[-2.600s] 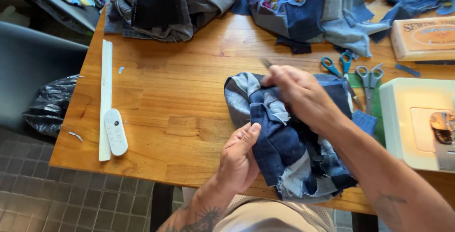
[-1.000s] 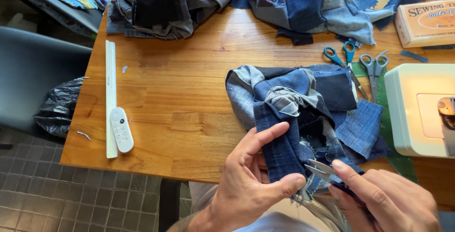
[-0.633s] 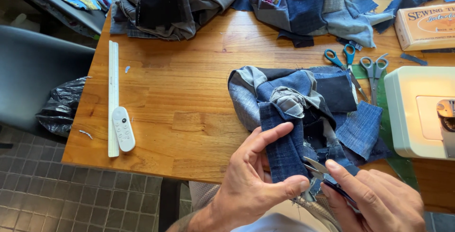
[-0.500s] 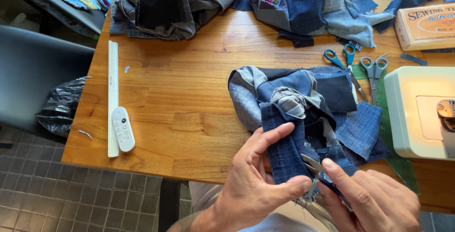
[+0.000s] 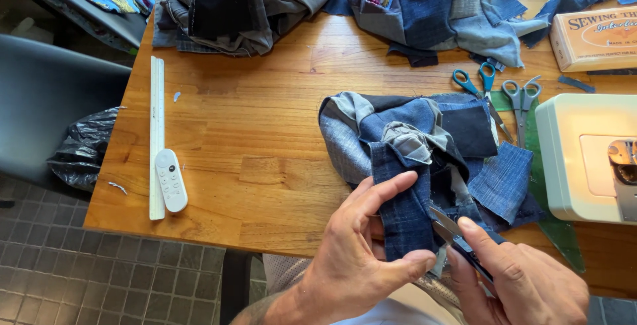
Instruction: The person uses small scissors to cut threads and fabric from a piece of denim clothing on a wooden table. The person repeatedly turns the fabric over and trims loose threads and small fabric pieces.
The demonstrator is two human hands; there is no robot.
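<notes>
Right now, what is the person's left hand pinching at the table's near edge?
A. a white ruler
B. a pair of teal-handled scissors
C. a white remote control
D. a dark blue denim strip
D: the left hand pinches the dark blue denim strip between thumb and fingers, while the right hand brings small snips to its edge; the remote lies untouched far off.

The strip (image 5: 401, 212) pinched by the left hand (image 5: 358, 265) is dark, matt, woven denim with frayed edges. The snips (image 5: 451, 229) in the right hand (image 5: 524, 285) show bright metal blades. The table (image 5: 265, 139) is smooth, lightly glossy wood. The remote (image 5: 170, 180) and ruler (image 5: 156, 132) at left look like white plastic.
</notes>
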